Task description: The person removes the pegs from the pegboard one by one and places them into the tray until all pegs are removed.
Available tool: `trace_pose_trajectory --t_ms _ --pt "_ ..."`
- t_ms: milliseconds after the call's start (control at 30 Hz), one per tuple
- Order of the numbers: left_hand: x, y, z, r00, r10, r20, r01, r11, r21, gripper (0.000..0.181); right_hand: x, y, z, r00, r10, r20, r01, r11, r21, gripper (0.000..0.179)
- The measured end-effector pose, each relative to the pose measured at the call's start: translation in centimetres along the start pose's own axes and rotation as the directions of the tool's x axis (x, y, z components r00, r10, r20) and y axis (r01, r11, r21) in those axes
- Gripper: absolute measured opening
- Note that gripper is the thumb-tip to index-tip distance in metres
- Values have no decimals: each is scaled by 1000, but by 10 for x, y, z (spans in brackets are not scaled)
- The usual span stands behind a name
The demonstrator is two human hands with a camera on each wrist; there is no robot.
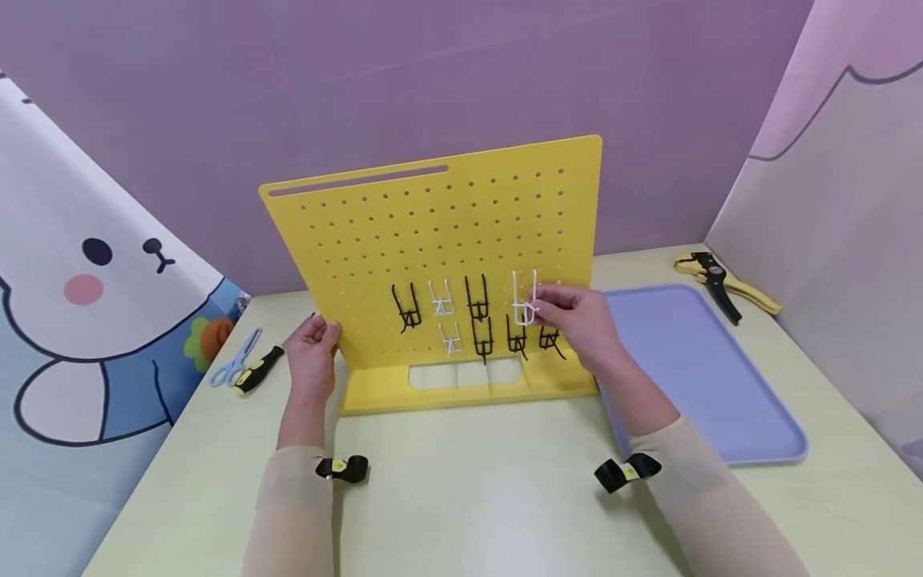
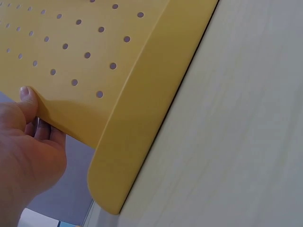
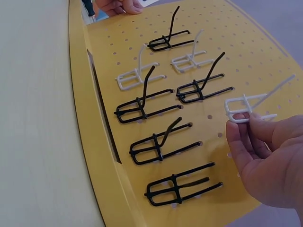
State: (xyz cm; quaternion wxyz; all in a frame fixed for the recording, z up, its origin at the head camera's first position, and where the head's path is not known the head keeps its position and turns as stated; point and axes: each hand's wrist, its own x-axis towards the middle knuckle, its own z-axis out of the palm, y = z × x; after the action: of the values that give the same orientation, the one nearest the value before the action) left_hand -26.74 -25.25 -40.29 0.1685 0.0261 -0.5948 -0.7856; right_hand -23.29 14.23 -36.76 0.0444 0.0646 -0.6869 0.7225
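A yellow pegboard (image 1: pixel 375 320) stands on its flat base, leaning back slightly. My left hand (image 1: pixel 312 353) grips its left edge, thumb on the front and fingers behind, as the left wrist view shows. Between thumb and fingers, my right hand (image 1: pixel 580 320) pinches a white wire hook (image 1: pixel 525 306) by its lower end. That hook's two prongs point up, close to the board's right half. Several black hooks (image 3: pixel 158 149) and two white hooks (image 3: pixel 129 80) hang in the lower rows of holes. The right wrist view shows their arms sticking out from the board.
On the right lies a lilac tray (image 1: pixel 692 361), partly behind my right forearm, with yellow-and-black wire strippers (image 1: pixel 714 280) beyond it. Blue scissors (image 1: pixel 234 365) and a yellow-and-black screwdriver (image 1: pixel 259 370) lie left of the board. A purple backdrop (image 1: pixel 404 96) rises behind the table.
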Motion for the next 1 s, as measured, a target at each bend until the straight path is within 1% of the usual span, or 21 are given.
trace_pose_trajectory --t_ms 167,300,433,600,700,833,933,1000 --pt "-2 -1 -1 1000 -11 -12 11 1000 14 23 -7 2 -10 1000 0 12 0 1000 -13 27" --pt "-3 -4 -4 1000 -11 -16 12 1000 25 23 -13 5 -20 1000 22 19 -21 999 -43 28" --pt "3 -11 -8 1000 -14 -20 14 1000 26 22 -20 4 -32 999 39 20 -37 996 -76 30" --pt "9 -18 -11 1000 -19 -23 20 1000 14 18 -27 0 -45 1000 17 14 -15 995 -99 30" --pt "9 -17 -10 999 -27 -27 28 1000 14 18 -32 -1 -50 1000 11 11 -9 992 -123 31" --pt "6 -10 -7 999 -37 -26 38 999 19 19 -36 -4 -59 1000 24 11 -22 991 -133 33" --pt "4 -5 -5 999 -34 -16 34 999 17 19 -36 -6 -67 999 30 11 -28 989 -145 35" --pt "5 -5 -5 1000 -26 -12 26 1000 16 18 -36 -6 -73 999 33 13 -31 985 -168 35"
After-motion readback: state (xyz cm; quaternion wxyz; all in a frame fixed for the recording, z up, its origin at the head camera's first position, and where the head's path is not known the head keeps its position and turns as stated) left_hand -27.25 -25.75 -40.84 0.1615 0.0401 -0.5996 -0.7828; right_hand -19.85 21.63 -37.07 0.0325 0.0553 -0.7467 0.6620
